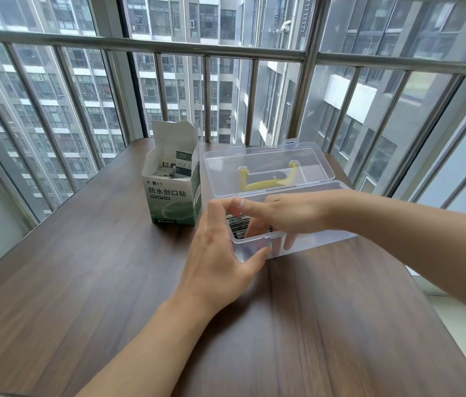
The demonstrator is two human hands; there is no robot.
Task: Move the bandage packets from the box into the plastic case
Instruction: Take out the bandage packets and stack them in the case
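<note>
The white and green bandage box (pixel 173 196) stands open on the table, with several bandage packets (pixel 169 170) still inside. To its right lies the clear plastic case (pixel 314 243), its lid (pixel 269 164) tipped back. A stack of dark packets (pixel 237 226) stands at the case's left end. My left hand (pixel 217 253) grips that end, thumb on the front wall and fingers over the rim. My right hand (pixel 292 213) reaches into the case from the right. Its fingers point straight down against the stack, and the thumb lies above it.
A yellow handle (pixel 266 183) shows through the case lid. The dark wooden table (pixel 111 282) ends at a metal railing (pixel 226 50) and windows at the back and on the right. The box stands a short gap to the left of the case.
</note>
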